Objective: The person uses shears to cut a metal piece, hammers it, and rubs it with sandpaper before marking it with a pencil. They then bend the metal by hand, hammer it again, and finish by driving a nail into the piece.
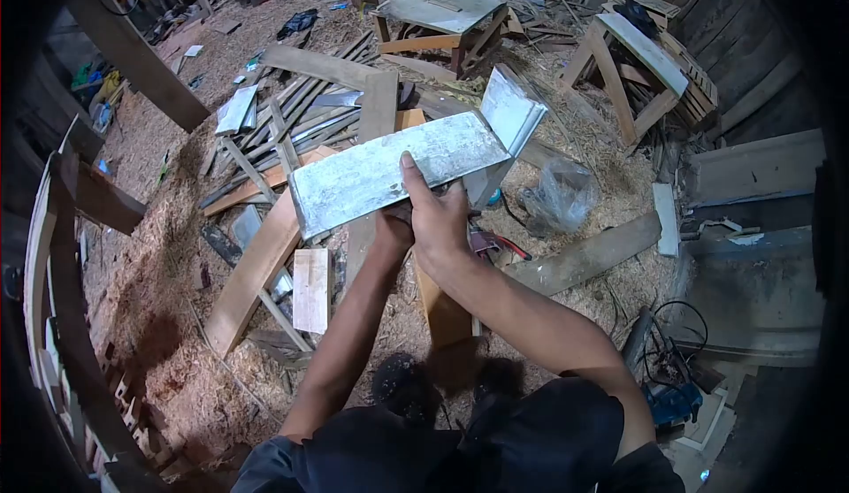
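Both hands hold a worn, white-painted wooden board [398,161] up in front of my knees. A shorter white panel [511,108] stands at an angle at its right end and seems joined to it. My right hand [438,219] is closed on the board's near edge, thumb lying on the painted face and fingers hidden underneath. Just to its left, my left hand [396,228] grips the same edge from below, its fingers mostly out of sight. Below the board on the right lies a tool with a red handle [515,247], partly hidden.
Sawdust and shavings [168,316] cover the ground. Loose planks [256,272] and a small pale board [311,290] lie beneath my arms. A see-through plastic bag [562,194] sits to the right. Farther off stand low wooden stands [442,7]. A blue power tool [674,402] lies at lower right.
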`<state>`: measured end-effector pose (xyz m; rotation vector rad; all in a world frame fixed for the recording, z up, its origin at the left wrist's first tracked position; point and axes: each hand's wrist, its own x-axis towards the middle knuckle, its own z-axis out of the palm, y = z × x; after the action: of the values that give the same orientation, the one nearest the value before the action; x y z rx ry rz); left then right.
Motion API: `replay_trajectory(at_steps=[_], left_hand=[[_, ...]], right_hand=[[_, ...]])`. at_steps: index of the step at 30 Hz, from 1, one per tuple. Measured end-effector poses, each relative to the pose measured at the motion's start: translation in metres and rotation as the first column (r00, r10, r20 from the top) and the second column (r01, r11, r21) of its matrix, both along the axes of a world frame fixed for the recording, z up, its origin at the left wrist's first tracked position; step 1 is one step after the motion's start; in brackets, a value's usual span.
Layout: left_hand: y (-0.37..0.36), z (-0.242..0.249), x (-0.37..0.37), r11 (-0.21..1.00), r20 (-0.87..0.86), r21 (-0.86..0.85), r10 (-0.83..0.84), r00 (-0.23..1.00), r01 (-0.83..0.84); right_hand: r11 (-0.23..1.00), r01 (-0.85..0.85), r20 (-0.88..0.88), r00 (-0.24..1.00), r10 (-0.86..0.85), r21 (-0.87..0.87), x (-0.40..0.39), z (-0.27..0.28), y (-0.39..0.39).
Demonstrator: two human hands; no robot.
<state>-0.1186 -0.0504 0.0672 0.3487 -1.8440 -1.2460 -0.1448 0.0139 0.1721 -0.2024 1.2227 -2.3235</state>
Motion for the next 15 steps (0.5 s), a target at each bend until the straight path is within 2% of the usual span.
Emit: replay_trajectory(at_steps=[4, 5, 7, 8, 11, 13, 15], left_hand=[[-0.006, 0.001, -0.009, 0.999, 0.036, 0.032, -0.024, 0.999, 0.023], [-0.009, 0.0, -0.009, 0.997, 0.056, 0.057, -0.047, 0.997, 0.044], [-0.015, 0.0, -0.007, 0.992, 0.076, 0.098, -0.086, 0.993, 0.079], [-0.017, 0.0, -0.007, 0.99, 0.083, 0.113, -0.099, 0.992, 0.09], [-0.02, 0.009, -0.002, 0.981, 0.102, 0.16, -0.124, 0.987, 0.107], [-0.023, 0.015, -0.002, 0.973, 0.116, 0.198, -0.142, 0.983, 0.117], [-0.026, 0.02, -0.005, 0.934, 0.167, 0.321, -0.221, 0.961, 0.159]], right_hand=[[0.999, -0.002, -0.074, 0.997, 0.005, 0.035, 0.0, -0.006, -0.002], [0.995, -0.099, 0.069, 0.993, 0.098, 0.014, -0.002, -0.003, 0.005], [0.959, -0.277, 0.34, 0.897, 0.283, -0.067, -0.005, 0.017, 0.02], [0.953, -0.296, 0.364, 0.882, 0.299, -0.066, -0.004, 0.022, 0.022], [0.867, -0.478, 0.316, 0.851, 0.419, 0.14, -0.022, 0.01, 0.035], [0.92, -0.391, 0.38, 0.855, 0.352, 0.027, -0.022, 0.005, 0.032], [0.958, -0.275, 0.432, 0.857, 0.28, -0.077, -0.02, 0.006, 0.031]])
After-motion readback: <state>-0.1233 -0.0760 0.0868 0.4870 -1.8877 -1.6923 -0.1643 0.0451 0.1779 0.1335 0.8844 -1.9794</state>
